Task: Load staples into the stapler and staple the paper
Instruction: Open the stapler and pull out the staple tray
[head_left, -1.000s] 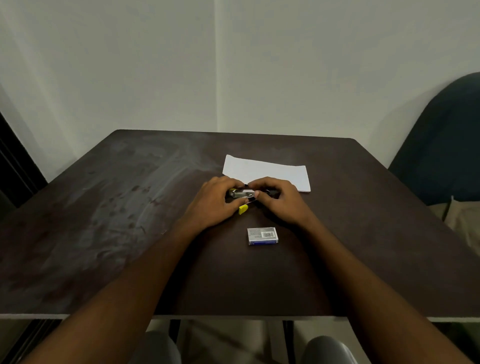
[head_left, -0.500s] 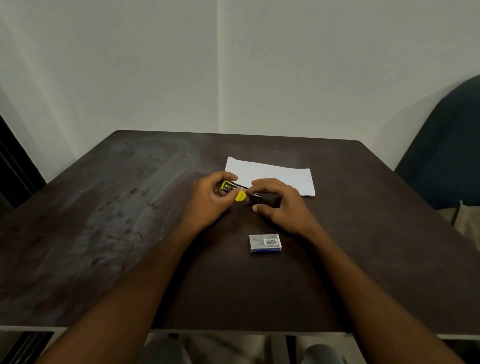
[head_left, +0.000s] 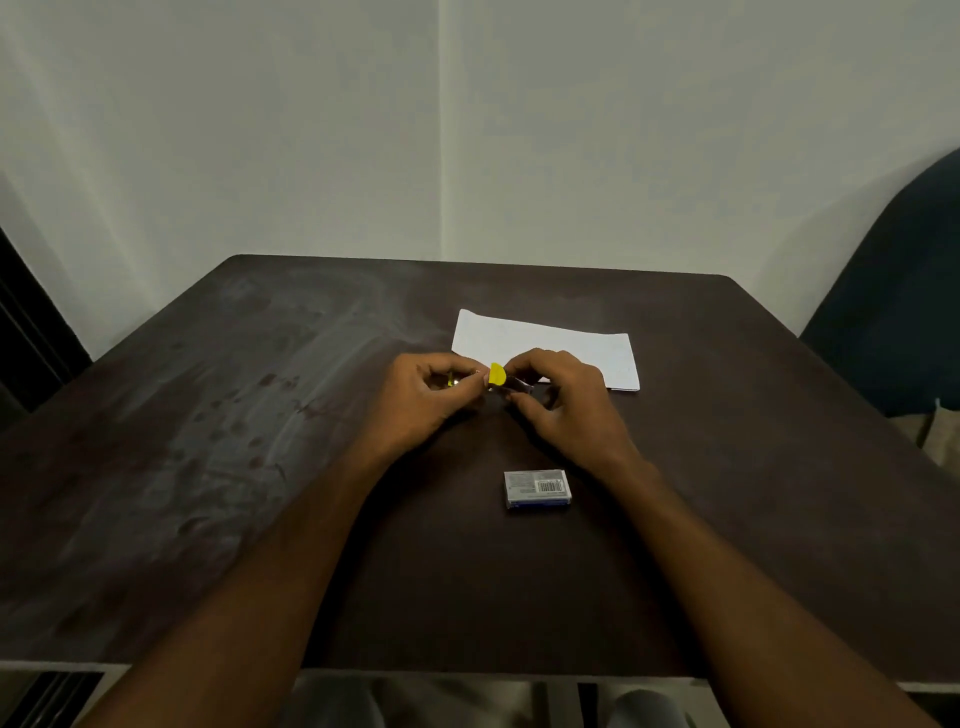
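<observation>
Stapler (head_left: 506, 382) parts are showing only in bits between the 2 hands, raised a little over the middle of the dark table (head_left: 208, 441). A yellow tab (head_left: 496, 374) is sticking up in the gap between the hands, a short grey metal piece is running right from it under the right fingers, and a small yellow-and-metal glint is peeking out inside the left palm. Most of the tool's body is lying hidden behind fingers, so whether it is swung open or closed is hard to make out.

The left hand (head_left: 423, 397) is curling inward with thumb and fingertips pinched on the left end of the tool. The right hand (head_left: 563, 402) is cupping over the right end, fingers bent down and clamped around the metal piece.

Just beyond the hands, a folded white paper (head_left: 545, 345) is lying flat on the table, its near edge partly covered by the right knuckles. Nearer to the person, just right of the table's centre, a small staple box (head_left: 537, 488) is sitting flat with a barcode label facing up; its print is too small to read. It is looking closed, so nothing inside is showing.

Both forearms are running off the bottom edge. A dark blue chair (head_left: 893, 312) is being cut off at the right border.
</observation>
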